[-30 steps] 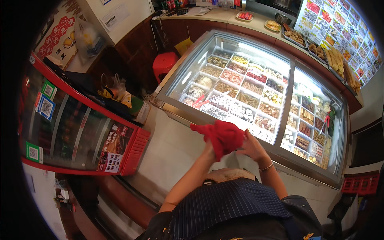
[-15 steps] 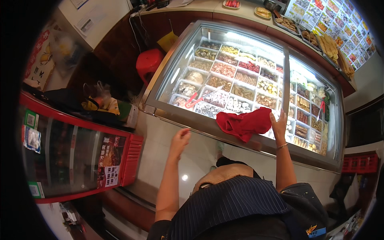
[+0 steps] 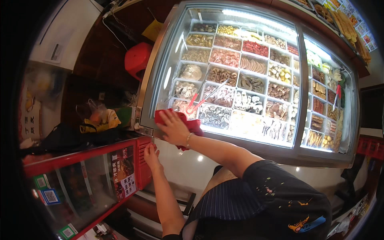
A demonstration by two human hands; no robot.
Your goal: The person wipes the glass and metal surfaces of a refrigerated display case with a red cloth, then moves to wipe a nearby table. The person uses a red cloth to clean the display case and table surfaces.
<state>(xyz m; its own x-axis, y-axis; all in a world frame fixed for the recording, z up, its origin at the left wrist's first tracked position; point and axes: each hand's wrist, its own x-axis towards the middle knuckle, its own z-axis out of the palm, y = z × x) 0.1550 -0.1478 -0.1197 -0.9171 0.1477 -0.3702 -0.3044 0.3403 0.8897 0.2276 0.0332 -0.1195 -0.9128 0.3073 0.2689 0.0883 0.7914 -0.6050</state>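
Observation:
My right hand presses a bunched red cloth onto the front left corner of a lit glass display case; its fingers lie over the cloth, and part of the cloth hangs past the front edge. Lower down, my left hand hovers beside the case, near the end of a red-framed cooler. Its fingers are loosely curled and apart, with nothing in them. Under the glass, red-handled tongs rest across trays of food, just beyond the cloth.
The red-framed cooler stands close on the left. Behind it lie plastic bags and a yellow bag. A red stool is beyond the case's left end. More red-handled tongs lie in the right section.
My right hand has carried the red cloth leftward along the case's front edge to the left corner. My left hand has moved left and down. The view has shifted closer to the case.

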